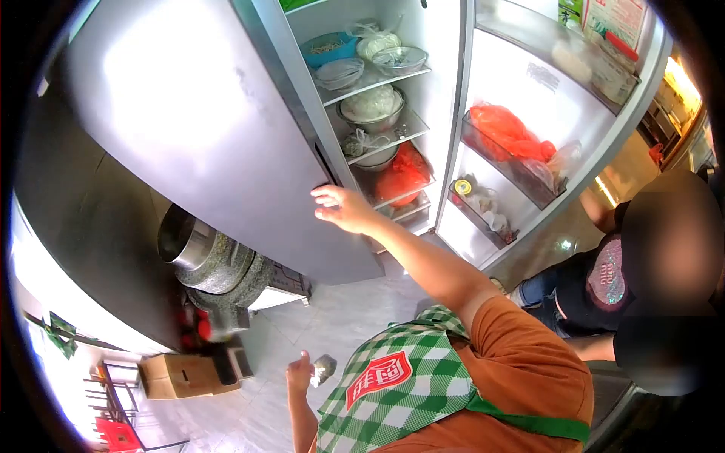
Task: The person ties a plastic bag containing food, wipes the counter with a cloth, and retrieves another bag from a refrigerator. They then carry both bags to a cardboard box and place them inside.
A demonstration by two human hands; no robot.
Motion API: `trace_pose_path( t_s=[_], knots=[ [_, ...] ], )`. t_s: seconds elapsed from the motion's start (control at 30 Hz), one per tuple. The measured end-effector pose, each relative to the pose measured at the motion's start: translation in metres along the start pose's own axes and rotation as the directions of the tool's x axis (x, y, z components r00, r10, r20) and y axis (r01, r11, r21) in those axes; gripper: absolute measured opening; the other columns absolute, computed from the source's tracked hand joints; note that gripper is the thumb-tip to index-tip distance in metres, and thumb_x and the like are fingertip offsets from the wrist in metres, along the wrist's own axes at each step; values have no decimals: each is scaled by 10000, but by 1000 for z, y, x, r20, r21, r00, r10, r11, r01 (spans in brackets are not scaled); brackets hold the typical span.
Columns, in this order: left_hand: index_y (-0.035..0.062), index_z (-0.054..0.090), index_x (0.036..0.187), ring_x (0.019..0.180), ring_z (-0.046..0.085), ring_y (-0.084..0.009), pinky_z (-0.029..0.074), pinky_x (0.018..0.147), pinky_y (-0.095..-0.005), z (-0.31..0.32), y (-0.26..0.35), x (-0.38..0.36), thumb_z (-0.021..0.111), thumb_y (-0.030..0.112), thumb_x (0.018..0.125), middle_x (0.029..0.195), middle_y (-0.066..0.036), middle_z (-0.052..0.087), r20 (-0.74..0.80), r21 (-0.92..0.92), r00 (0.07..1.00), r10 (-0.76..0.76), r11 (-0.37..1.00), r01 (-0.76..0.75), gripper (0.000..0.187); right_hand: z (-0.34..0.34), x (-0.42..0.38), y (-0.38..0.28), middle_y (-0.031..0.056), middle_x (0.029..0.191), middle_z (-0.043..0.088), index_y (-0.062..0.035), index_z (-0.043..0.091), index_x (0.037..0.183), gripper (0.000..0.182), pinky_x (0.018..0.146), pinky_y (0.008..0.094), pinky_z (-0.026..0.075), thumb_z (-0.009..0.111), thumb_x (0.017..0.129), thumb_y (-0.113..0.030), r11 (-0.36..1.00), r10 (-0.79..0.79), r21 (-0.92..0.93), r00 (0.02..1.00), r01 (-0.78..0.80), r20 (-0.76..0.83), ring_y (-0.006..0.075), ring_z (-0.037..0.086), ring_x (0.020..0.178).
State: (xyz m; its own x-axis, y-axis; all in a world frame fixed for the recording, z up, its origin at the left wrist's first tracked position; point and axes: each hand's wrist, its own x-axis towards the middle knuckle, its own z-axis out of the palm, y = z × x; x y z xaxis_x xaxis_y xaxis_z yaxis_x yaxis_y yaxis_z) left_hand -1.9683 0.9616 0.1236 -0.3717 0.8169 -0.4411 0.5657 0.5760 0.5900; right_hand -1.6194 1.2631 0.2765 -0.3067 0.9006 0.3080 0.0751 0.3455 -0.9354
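right hand [343, 208]: open, fingers spread, on edge of grey door [204, 128] | left hand [299, 372]: low, loosely curled, holds nothing | fridge [445, 113]: open, bowls [375, 106] on shelves, red bag [402, 175] lower shelf, orange bag [510, 132] in door bin | another person [627, 279]: crouched at right

Fridge shelves [377, 81] carry bowls [371, 109] and a red bag [402, 175]; the floor [340, 317] bears a cardboard box [177, 375].
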Motion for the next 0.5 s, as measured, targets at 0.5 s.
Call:
trace_pose_path(
  t_s=[0.5],
  knots=[
    [5,649,615,553,604,-209,490,602,-365,0,103,35,508,538,986,530,-83,590,26,18,999,46,999,-47,664,-257,191,-104,165,874,738,-60,742,997,269,755,414,555,685,873,-291,718,-255,-662,804,-215,-537,339,721,813]
  ],
)
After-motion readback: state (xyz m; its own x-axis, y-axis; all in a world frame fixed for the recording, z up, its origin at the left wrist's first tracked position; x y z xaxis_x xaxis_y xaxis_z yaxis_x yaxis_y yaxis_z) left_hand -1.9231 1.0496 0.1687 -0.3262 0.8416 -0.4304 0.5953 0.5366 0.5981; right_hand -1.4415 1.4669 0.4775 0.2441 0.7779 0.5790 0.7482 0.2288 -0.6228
